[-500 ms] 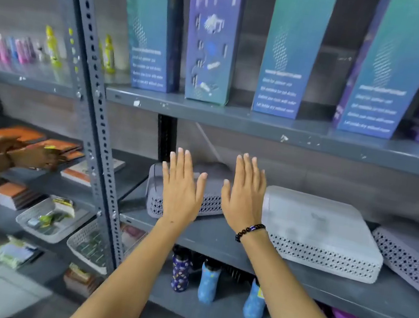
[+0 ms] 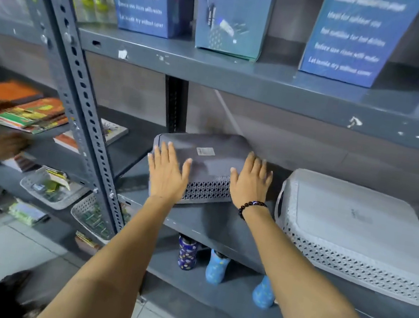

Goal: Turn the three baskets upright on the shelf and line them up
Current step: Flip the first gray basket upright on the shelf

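Two flat hands (image 2: 168, 172) (image 2: 250, 182) on overturned dark basket (image 2: 203, 155)

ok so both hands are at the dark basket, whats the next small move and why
Probably close both hands on its ends and tip it over. The dark grey basket lies bottom-up, with the left hand and right hand flat and open at its two front corners, not yet gripping.

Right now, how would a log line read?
step: reaching | left hand, right hand: open, on dark basket | baskets: upside down
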The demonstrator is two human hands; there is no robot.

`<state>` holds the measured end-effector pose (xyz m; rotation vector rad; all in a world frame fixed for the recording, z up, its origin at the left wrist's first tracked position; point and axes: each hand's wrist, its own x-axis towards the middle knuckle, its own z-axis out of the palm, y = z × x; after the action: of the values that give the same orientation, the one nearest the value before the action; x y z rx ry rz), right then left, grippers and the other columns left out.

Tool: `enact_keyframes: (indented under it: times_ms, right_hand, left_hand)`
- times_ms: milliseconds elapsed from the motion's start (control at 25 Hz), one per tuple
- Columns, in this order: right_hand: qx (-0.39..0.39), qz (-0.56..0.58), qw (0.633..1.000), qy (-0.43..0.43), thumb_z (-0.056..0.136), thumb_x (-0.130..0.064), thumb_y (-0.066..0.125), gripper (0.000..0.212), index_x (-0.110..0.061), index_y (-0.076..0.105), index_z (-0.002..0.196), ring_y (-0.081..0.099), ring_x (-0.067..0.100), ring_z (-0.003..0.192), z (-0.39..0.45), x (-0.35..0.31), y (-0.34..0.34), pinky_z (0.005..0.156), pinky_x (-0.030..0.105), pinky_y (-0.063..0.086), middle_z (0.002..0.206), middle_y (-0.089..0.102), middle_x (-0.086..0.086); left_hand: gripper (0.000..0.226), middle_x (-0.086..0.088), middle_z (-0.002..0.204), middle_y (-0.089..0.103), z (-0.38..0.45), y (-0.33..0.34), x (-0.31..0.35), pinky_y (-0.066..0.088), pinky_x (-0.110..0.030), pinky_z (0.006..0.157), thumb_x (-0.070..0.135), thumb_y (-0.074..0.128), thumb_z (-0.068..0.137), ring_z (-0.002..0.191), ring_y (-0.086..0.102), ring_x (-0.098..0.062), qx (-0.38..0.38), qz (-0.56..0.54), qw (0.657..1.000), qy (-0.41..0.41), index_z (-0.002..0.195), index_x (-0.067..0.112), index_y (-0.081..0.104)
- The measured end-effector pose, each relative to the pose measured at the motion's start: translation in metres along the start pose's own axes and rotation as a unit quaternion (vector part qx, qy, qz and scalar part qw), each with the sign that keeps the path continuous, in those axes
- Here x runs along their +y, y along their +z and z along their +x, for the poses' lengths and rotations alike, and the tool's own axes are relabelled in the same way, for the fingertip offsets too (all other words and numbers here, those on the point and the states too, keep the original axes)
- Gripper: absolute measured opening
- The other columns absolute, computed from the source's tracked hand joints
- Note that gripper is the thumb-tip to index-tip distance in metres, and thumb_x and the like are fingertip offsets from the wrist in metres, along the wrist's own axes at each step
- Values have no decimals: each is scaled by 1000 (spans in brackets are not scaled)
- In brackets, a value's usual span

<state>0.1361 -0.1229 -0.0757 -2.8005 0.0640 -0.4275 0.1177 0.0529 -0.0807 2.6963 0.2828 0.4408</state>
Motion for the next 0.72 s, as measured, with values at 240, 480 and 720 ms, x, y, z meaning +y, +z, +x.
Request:
enact_keyframes:
  times_ms: [240,480,720]
  right_hand:
    - [-71,-20,995,74,98,-42,34,67,-1,18,148,20,38,143,75,6,18,114,58,17,153,24,23]
    - [-157,8,972,174,96,-47,30,66,-4,24,146,27,36,140,116,10,30,113,53,24,151,30,19]
    - [-161,121,945,256,95,-51,30,65,-5,32,142,39,37,132,119,3,35,107,48,32,146,36,20]
  left_hand:
    - [68,-20,160,7,73,18,-11,5,-47,121,41,26,100,149,5,-35,-36,-53,985,-158,151,-1,6]
    - [73,-21,153,30,109,32,-21,30,-50,112,52,27,96,140,31,-40,-102,-127,929,-332,146,-1,23]
    - [64,-19,143,46,111,29,-21,41,-46,101,51,29,97,127,49,-38,-102,-155,918,-350,137,1,37]
